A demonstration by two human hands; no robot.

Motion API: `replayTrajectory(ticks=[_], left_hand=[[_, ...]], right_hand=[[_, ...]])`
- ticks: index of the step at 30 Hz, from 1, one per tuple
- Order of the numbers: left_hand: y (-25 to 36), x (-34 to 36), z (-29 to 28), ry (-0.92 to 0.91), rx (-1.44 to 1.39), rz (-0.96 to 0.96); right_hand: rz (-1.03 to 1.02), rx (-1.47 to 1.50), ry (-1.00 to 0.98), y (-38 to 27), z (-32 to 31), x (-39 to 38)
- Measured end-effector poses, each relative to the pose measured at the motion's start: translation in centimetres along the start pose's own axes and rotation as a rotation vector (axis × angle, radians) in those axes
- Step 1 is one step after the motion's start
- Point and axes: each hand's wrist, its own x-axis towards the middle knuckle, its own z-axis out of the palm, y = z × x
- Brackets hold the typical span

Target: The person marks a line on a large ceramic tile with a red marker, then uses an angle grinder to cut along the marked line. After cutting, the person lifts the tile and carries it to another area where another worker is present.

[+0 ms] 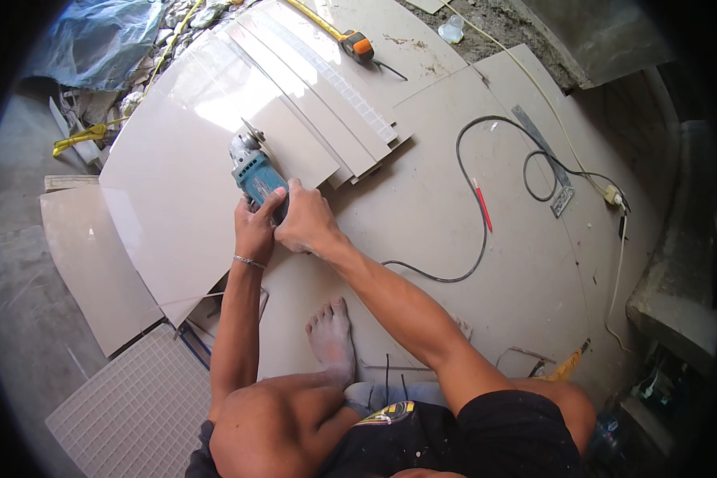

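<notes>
Black shirt [494, 438] nearest my camera; beyond it, a large glossy tile [159, 175], no finished cut visible, with narrow tile strips [307, 95] alongside, apparently cut already; left hand [255, 233] and right hand [307, 219] close their grip round the teal angle grinder [256, 174] above the tile; disc [252, 131] contact I cannot tell; fingers hide the grinder's rear.

Head-worn fisheye view, facing steeply down
The left one of a side-by-side pair, it looks past the black shirt [454, 446] and a bent knee [251, 426], nearest at the lower edge, to the left hand [255, 231] and right hand [307, 221] around mid-frame, with floor [422, 191] and tiles [167, 159] bending toward the dark rim.
</notes>
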Motion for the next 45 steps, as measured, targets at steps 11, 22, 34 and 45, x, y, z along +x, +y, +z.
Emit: replayTrajectory(ticks=[11,22,34,45], left_hand=[[-0.03,0.0,-0.08,0.006,0.019,-0.009],[-0.01,-0.15,0.12,0.011,-0.002,-0.019],[-0.1,0.17,-0.23,-0.002,0.024,-0.031],[0.11,-0.22,0.11,0.021,0.009,-0.048]], right_hand=[[0.002,0.009,0.043,0.25,0.67,0.28],[0.003,0.013,0.053,0.27,0.78,0.2],[0.022,0.005,0.027,0.0,0.45,0.17],[0.07,0.012,-0.034,-0.45,-0.1,-0.07]])
